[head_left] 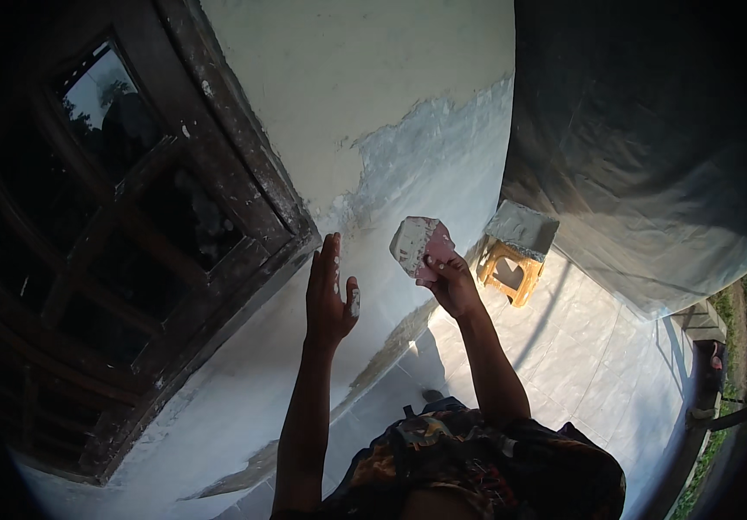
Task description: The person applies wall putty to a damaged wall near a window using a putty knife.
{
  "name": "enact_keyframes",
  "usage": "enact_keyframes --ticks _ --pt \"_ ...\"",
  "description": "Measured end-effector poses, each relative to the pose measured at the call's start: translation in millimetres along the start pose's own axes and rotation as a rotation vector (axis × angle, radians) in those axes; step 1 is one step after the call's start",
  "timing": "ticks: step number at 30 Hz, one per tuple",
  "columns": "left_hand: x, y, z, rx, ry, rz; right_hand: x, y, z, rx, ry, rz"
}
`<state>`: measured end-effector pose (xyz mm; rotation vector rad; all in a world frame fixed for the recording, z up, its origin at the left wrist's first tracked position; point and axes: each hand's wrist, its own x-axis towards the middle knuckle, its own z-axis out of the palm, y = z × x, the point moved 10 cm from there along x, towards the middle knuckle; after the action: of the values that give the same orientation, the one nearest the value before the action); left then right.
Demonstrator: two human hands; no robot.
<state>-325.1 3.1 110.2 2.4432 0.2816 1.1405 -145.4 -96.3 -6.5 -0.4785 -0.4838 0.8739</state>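
Note:
My right hand [451, 282] grips a flat pink scraper [439, 246] by its near side, thumb on top. Pale grey-white putty [414, 241] covers the scraper's left part. To the left, my left hand [330, 299] is raised with fingers stretched out and thumb apart. White putty smears its fingers and thumb, and it holds nothing. Both hands are in front of a wall [425, 156], cream above and coated with patchy whitish plaster below. I cannot tell whether my left hand touches the wall.
A dark wooden window frame [243, 173] with glass panes stands at the left. Beyond my right hand is a yellow stool [512, 273] with a grey putty-smeared container or board [522, 227] on it. A dark tarp [633, 191] hangs at the right above the pale tiled floor [581, 347].

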Motion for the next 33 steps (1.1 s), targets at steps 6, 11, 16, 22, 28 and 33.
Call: enact_keyframes --ticks 6,11,16,22,28,33 --pt "29.5 -11.1 -51.1 0.309 0.144 0.174 41.4 -37.6 53.2 -0.475 0.018 -0.293" --pt "44.5 -44.7 -58.5 0.483 0.115 0.209 51.9 -76.8 135.7 -1.247 0.001 -1.069" --pt "46.9 -72.2 -37.1 0.554 0.064 0.195 86.9 -56.9 139.0 -1.534 -0.035 -1.281" --pt "50.9 -84.0 -18.2 0.543 -0.046 0.135 119.4 -22.5 120.8 -1.646 -0.019 -1.347" --pt "47.3 -86.6 -20.2 0.603 -0.069 0.128 81.7 20.4 71.6 -1.539 0.008 -1.115" --pt "47.1 -82.7 -17.6 0.638 -0.063 0.154 75.4 -33.0 129.1 -1.443 0.079 -1.295"
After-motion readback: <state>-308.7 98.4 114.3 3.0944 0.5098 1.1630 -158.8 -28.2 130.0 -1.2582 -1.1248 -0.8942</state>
